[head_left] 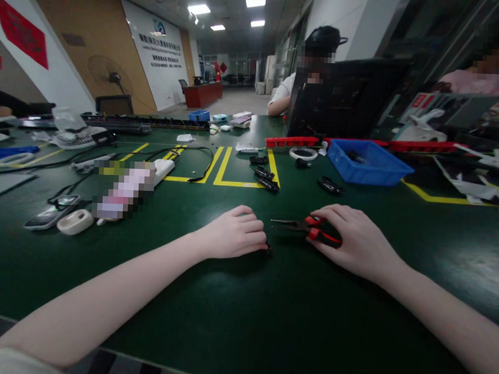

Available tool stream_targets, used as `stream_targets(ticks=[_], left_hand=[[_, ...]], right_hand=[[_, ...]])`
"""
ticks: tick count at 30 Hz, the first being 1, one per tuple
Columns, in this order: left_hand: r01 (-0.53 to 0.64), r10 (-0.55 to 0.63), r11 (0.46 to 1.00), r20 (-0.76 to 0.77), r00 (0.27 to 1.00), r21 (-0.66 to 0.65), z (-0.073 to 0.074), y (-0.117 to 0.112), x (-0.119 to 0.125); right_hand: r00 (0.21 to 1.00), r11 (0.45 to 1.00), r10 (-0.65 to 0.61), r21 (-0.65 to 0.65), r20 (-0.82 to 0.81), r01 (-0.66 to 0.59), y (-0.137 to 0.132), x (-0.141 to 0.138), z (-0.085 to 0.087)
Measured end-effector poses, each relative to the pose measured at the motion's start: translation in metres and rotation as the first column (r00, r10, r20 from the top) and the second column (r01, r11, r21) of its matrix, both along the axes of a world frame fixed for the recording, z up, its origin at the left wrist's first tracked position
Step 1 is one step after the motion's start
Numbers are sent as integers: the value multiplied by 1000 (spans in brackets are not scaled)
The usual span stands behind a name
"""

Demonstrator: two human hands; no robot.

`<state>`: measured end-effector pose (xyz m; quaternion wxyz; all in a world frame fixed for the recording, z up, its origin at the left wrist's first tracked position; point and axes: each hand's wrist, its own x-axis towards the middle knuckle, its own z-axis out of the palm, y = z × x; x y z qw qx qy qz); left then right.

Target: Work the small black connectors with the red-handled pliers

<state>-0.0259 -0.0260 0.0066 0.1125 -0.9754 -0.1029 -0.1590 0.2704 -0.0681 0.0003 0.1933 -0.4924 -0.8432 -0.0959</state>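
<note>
My right hand (349, 235) is closed around the red and black handles of a pair of needle-nose pliers (291, 225). The pliers' thin jaws point left, a short way from my left hand (237, 233). That hand rests low over the green table with its fingers curled together. A small black piece (269, 249) pokes out at its fingertips; most of it is hidden, so its kind does not show. Beyond the hands lie several small black parts (266, 178), with another black bundle (329, 185) to their right.
A blue bin (368, 162) with dark parts stands at the back right, near a red strip (293, 141). On the left are a phone (127, 190), a white case (75, 222) and cables. A person in a black cap (325, 38) sits across, behind a black monitor (348, 97).
</note>
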Motion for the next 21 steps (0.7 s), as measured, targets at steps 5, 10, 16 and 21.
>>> stream_targets(ticks=[5, 10, 16, 21], left_hand=[[20, -20, 1000, 5, 1000, -6, 0, 0, 5], [40, -39, 998, 30, 999, -51, -2, -2, 7], [39, -37, 996, 29, 999, -82, 2, -6, 9], [34, -31, 984, 21, 999, -172, 9, -12, 17]], right_hand=[[998, 994, -25, -103, -63, 19, -5, 7, 1], [993, 976, -56, -217, -106, 32, -8, 12, -3], [981, 978, -59, -209, -185, 19, -3, 21, -10], [958, 984, -106, -169, -265, 62, -2, 37, -15]])
